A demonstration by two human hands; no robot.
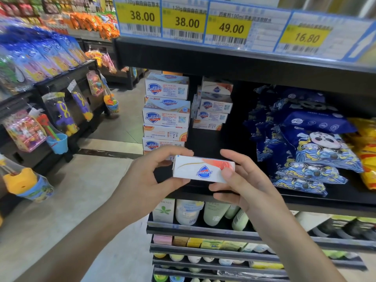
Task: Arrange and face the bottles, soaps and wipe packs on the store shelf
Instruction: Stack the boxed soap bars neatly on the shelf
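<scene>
A white and orange soap box point(200, 168) with its blue logo upside down is held in front of the black shelf point(234, 192). My left hand point(146, 176) grips its left end, and my right hand point(242, 180) pinches its right end. On the shelf's left edge rises a tall stack of soap boxes point(165, 112), with a shorter stack point(213, 103) beside it. Dark blue wipe packs point(313, 151) with a panda print lie piled to the right.
Yellow packs point(366, 151) sit at the far right. Price tags point(183, 21) line the shelf above. White and green bottles point(203, 212) and small boxes point(195, 241) fill the lower shelves. A toy rack point(61, 102) stands across the aisle on the left.
</scene>
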